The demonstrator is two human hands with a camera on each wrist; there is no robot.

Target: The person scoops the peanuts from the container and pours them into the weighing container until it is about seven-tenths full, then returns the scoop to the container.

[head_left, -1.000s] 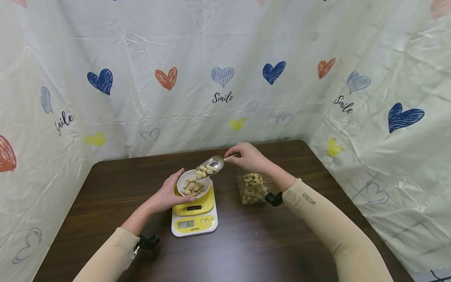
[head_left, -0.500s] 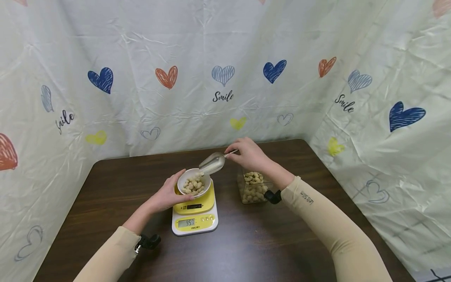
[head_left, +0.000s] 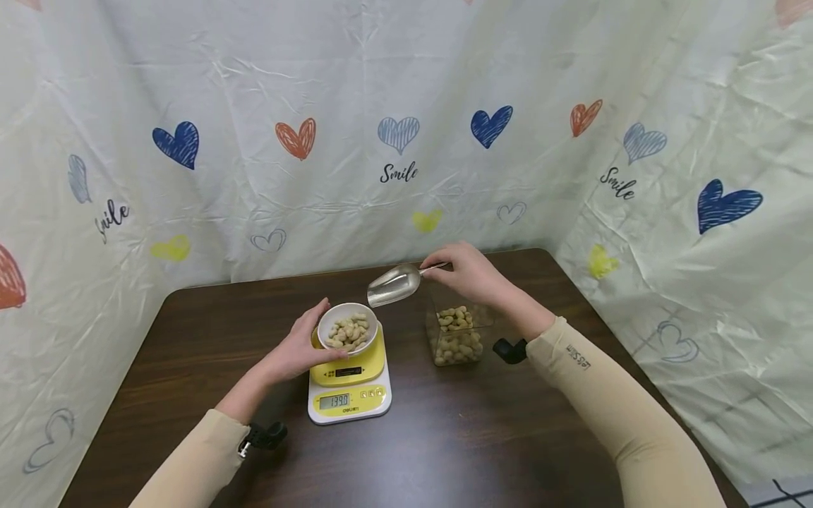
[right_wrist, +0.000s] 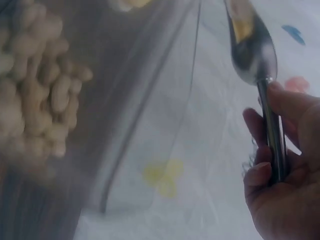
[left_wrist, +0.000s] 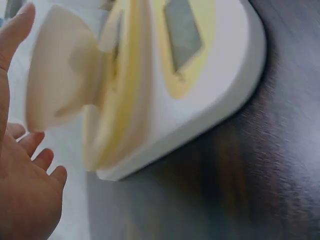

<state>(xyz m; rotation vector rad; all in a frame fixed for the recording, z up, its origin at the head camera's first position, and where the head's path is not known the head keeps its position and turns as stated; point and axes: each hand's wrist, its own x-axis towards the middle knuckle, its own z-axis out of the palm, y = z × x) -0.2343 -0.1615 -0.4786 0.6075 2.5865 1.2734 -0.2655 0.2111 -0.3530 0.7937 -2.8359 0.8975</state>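
Note:
In the head view my right hand (head_left: 466, 274) grips the handle of a metal scoop (head_left: 395, 285), held in the air between the bowl and the clear container; no peanuts show in it. A white bowl (head_left: 325, 317) holding peanuts (head_left: 348, 332) stands on a yellow and white kitchen scale (head_left: 351, 413), whose display appears to read 139.0. My left hand (head_left: 303, 347) is at the bowl's left side, thumb in front and fingers behind. In the left wrist view the left hand's fingers (left_wrist: 44, 159) are spread loosely near the bowl (left_wrist: 60, 75); contact is unclear.
Right of the scale a clear square container (head_left: 435, 342) holds more peanuts (head_left: 459, 346), below my right forearm. All stand on a dark wooden table (head_left: 432, 451). A white curtain (head_left: 343, 233) printed with hearts hangs behind and at both sides.
The scoop tipped its peanuts into the bowl, then moved right, away from the bowl, with my right hand. The scale's reading has risen from about 36.0. My left hand has stayed beside the bowl.

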